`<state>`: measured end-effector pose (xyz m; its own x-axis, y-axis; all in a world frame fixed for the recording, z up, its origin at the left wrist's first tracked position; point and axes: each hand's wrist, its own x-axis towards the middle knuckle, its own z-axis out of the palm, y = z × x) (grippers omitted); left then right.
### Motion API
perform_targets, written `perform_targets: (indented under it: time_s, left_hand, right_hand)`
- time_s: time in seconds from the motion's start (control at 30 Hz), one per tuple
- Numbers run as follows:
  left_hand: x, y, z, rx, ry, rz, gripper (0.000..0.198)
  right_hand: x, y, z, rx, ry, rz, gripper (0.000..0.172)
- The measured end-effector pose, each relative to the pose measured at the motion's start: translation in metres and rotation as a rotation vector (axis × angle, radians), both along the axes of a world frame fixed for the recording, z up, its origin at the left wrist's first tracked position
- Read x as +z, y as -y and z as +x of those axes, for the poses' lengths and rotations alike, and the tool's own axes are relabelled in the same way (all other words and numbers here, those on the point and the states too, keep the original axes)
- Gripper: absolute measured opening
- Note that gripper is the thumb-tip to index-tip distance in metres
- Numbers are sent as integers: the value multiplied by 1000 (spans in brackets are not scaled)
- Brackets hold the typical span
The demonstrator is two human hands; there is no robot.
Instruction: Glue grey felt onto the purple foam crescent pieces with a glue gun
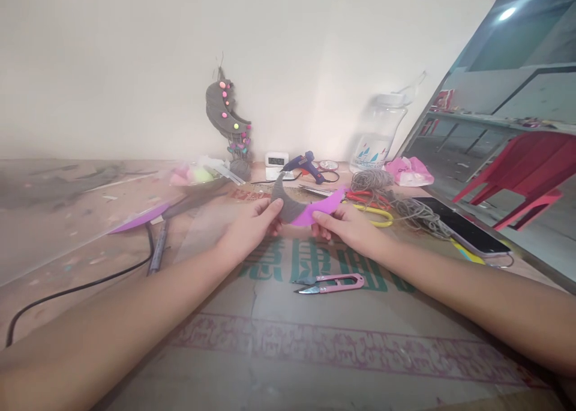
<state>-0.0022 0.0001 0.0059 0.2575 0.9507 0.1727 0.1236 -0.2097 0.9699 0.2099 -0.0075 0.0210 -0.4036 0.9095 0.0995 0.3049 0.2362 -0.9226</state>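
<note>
My left hand (252,224) pinched the grey yarn-wrapped half (288,202) of a crescent (299,212) at the frame's centre, while my right hand (346,224) pinched its purple half (324,206), as yet unwrapped.

"CLASSIC" on the bottle (380,126)

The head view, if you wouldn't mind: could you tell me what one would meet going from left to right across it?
Purple piece, hanging moon ornament, held grey-and-purple crescent, clear bottle, phone.
</note>
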Motion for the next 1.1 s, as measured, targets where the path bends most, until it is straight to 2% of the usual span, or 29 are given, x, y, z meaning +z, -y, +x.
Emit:
perform_targets:
  time_s: [0.1, 0.2, 0.27, 0.37, 0.47, 0.73, 1.1]
  left_hand:
    - [2, 5, 4, 16, -36, 87, 31]
    - [3, 10, 6, 69, -45, 178, 59]
    - [3, 14, 7, 31, -149, 243, 64]
    - [3, 18, 7, -24, -331, 359, 50]
    - [3, 20, 7, 10, -399, 448, 36]
    - [5, 18, 6, 78, -411, 444, 22]
    - [10, 21, 7, 100, -418, 396, 25]
  right_hand:
    - [-4, -3, 2, -34, -5, -34, 43]
    - [-9, -8, 5, -91, -100, -73, 44]
    - [-11, -10, 6, -91, -144, -72, 44]
    - [-12, -10, 6, -83, -119, -46, 46]
    - [-11, -8, 6, -71, -69, -33, 47]
    - [-6, -4, 5, 1, -10, 30, 42]
    - [-7, -6, 6, 14, -19, 23, 40]
